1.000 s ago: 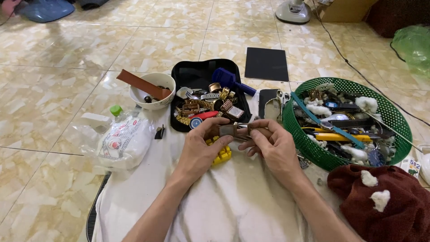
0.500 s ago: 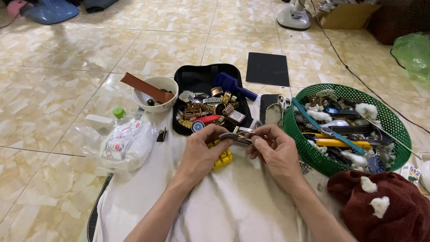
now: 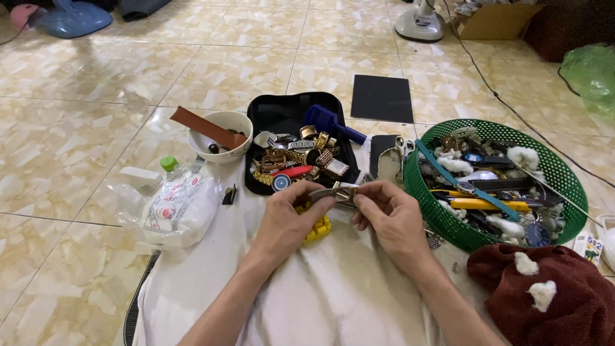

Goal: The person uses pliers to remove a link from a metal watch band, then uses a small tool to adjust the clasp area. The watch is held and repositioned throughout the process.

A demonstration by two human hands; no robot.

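Hands: left hand point(image 3: 291, 214) and right hand point(image 3: 387, 214) both pinch a small metal watch piece point(image 3: 336, 192) between fingertips, above the white cloth point(image 3: 320, 288).
Change: grip has tightened over the last second; the piece sits lower and closer in, fingers closed around it.
Meaning: fine work on the piece looks under way.
Nearby: yellow block point(image 3: 318, 227) under the left hand; black tray point(image 3: 282, 109) of watch parts beyond; green basket point(image 3: 557, 173) to the right.

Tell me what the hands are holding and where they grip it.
Both hands hold one small metal watch part between them: the left hand pinches its left end, the right hand its right end, by the fingertips. What kind of part it is cannot be told.
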